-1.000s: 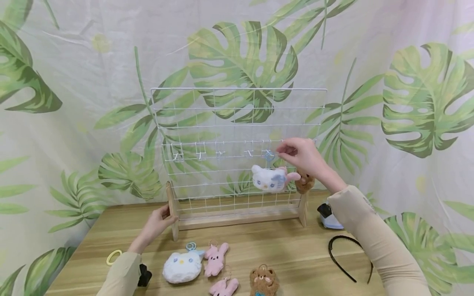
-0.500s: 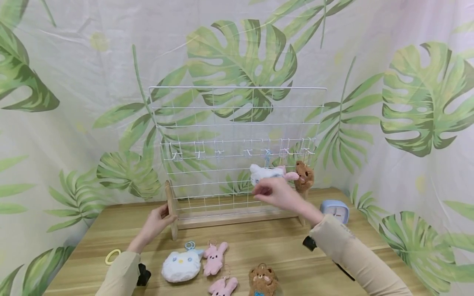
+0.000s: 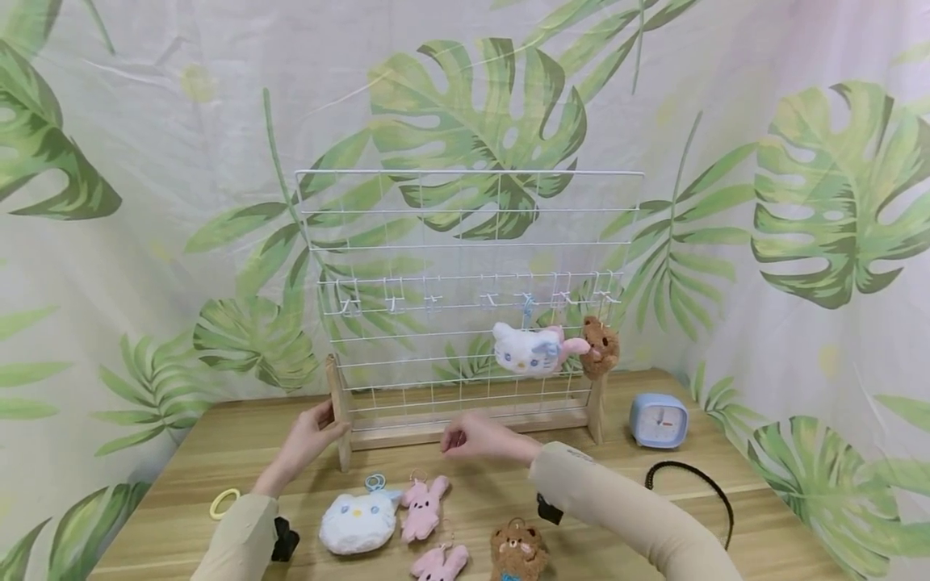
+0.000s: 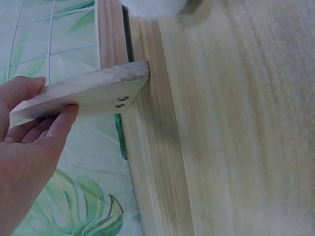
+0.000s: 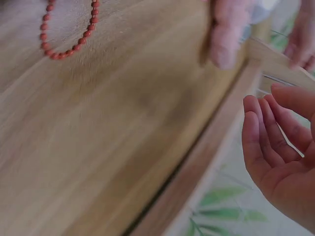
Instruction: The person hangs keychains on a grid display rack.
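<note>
Hovering over the surface (image 3: 479,500), the right grip (image 3: 483,437) is holding nothing, its fingers loosely curled. The upper pink rabbit (image 3: 423,510) is lying left of and nearer the person than this grip, its long axis slanting, ears toward the rack (image 3: 468,172). Of the two, the right grip is standing closer to it. The left grip (image 3: 311,436) is pinching the wooden leg (image 4: 101,88) between thumb and fingers. The white cat plush (image 3: 358,524) is lying between the rabbit and the left sleeve (image 3: 240,532).
</note>
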`<action>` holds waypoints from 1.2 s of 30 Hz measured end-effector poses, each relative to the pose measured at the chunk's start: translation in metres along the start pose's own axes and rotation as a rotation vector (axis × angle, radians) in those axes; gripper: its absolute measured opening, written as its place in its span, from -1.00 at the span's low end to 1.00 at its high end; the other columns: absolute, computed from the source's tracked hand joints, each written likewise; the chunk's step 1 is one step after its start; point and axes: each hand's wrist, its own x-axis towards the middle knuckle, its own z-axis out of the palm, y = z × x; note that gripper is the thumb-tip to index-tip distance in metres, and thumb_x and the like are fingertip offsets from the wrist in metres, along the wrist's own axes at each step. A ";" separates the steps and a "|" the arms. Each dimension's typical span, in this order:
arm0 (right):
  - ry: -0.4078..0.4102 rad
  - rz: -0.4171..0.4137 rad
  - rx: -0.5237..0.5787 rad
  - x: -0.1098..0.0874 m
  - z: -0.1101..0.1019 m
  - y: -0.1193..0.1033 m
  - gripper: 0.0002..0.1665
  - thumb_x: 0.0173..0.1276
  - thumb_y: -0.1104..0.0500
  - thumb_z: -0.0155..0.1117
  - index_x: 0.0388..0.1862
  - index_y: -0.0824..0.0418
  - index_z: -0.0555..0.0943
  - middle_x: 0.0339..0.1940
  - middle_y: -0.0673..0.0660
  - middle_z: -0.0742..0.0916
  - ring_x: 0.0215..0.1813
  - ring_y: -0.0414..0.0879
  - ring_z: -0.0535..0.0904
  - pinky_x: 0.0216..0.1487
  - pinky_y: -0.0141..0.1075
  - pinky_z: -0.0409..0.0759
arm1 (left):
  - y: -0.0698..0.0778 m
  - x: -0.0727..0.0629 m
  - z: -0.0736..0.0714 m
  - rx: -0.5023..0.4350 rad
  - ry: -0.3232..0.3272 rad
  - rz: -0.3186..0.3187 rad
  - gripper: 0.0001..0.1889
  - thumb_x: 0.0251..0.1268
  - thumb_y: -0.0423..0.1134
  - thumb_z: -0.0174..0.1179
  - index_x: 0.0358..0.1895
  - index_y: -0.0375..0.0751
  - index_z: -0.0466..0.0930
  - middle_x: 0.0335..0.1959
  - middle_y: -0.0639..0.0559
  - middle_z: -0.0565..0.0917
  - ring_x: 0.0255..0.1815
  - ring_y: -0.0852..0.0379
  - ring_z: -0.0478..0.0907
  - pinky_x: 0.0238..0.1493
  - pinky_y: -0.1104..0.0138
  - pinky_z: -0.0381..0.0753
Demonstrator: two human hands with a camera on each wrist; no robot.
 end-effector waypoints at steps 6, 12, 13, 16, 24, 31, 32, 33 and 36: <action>-0.040 0.025 -0.058 0.025 0.028 -0.003 -0.96 0.23 0.25 0.42 -0.39 0.21 0.75 -0.43 0.06 0.79 -0.49 -0.46 0.47 -0.41 -0.66 0.47 | 0.001 -0.001 -0.002 0.001 -0.009 -0.008 -0.32 0.48 -0.31 0.11 0.46 -0.63 0.05 0.36 -0.57 0.36 0.40 -0.41 0.36 0.30 0.00 0.56; -0.036 0.108 -0.101 0.035 0.044 -0.004 -0.91 0.19 0.20 0.48 -0.46 0.18 0.75 -0.55 -0.02 0.75 -0.61 -0.45 0.37 -0.53 -0.66 0.38 | 0.000 0.001 0.000 -0.001 -0.005 -0.018 -0.31 0.48 -0.29 0.11 0.46 -0.63 0.04 0.39 -0.57 0.32 0.42 -0.41 0.33 0.36 -0.04 0.50; -0.036 0.118 -0.109 0.036 0.046 -0.005 -0.90 0.18 0.19 0.49 -0.47 0.18 0.75 -0.56 -0.03 0.75 -0.61 -0.44 0.36 -0.54 -0.66 0.37 | 0.000 0.001 0.000 0.000 -0.005 -0.018 -0.31 0.48 -0.29 0.11 0.46 -0.63 0.04 0.39 -0.57 0.32 0.42 -0.41 0.33 0.36 -0.04 0.50; -0.028 0.130 -0.131 0.039 0.050 -0.005 -0.89 0.17 0.19 0.50 -0.50 0.18 0.75 -0.58 -0.05 0.73 -0.60 -0.42 0.35 -0.52 -0.65 0.37 | 0.000 0.001 0.000 -0.008 0.003 -0.020 -0.33 0.48 -0.32 0.10 0.46 -0.64 0.04 0.38 -0.58 0.32 0.41 -0.41 0.34 0.36 -0.03 0.49; -0.032 0.115 -0.184 0.045 0.053 -0.003 -0.82 0.15 0.33 0.37 -0.62 0.17 0.72 -0.71 -0.14 0.59 -0.65 -0.39 0.30 -0.55 -0.64 0.31 | -0.001 0.001 -0.001 -0.007 0.008 -0.018 -0.33 0.47 -0.35 0.09 0.46 -0.66 0.03 0.39 -0.58 0.31 0.42 -0.41 0.34 0.36 -0.01 0.49; -0.016 0.111 -0.136 0.042 0.046 -0.006 -0.86 0.13 0.29 0.40 -0.59 0.13 0.71 -0.68 -0.16 0.59 -0.63 -0.40 0.33 -0.56 -0.64 0.34 | 0.001 0.001 0.001 -0.007 0.014 -0.017 -0.34 0.45 -0.36 0.11 0.44 -0.66 0.07 0.35 -0.58 0.35 0.39 -0.42 0.36 0.34 -0.01 0.50; -0.010 0.112 -0.106 0.041 0.044 -0.006 -0.88 0.14 0.29 0.40 -0.56 0.14 0.70 -0.66 -0.15 0.60 -0.62 -0.40 0.34 -0.56 -0.63 0.35 | 0.001 0.001 0.001 -0.007 0.012 -0.013 -0.34 0.45 -0.36 0.11 0.44 -0.67 0.07 0.35 -0.59 0.35 0.39 -0.42 0.37 0.34 -0.01 0.51; -0.007 0.111 -0.076 0.040 0.041 -0.007 -0.91 0.14 0.29 0.40 -0.53 0.16 0.70 -0.64 -0.14 0.61 -0.61 -0.40 0.35 -0.55 -0.62 0.36 | 0.002 0.001 0.002 -0.011 0.014 -0.012 -0.35 0.45 -0.37 0.11 0.44 -0.67 0.07 0.35 -0.59 0.35 0.38 -0.43 0.37 0.34 -0.01 0.51; 0.012 0.104 -0.001 0.037 0.032 -0.010 -0.93 0.14 0.29 0.39 -0.49 0.16 0.68 -0.59 -0.11 0.63 -0.56 -0.41 0.40 -0.51 -0.61 0.42 | 0.001 0.000 0.000 -0.015 0.012 -0.017 -0.34 0.45 -0.36 0.11 0.44 -0.68 0.06 0.35 -0.60 0.34 0.39 -0.43 0.36 0.33 -0.01 0.52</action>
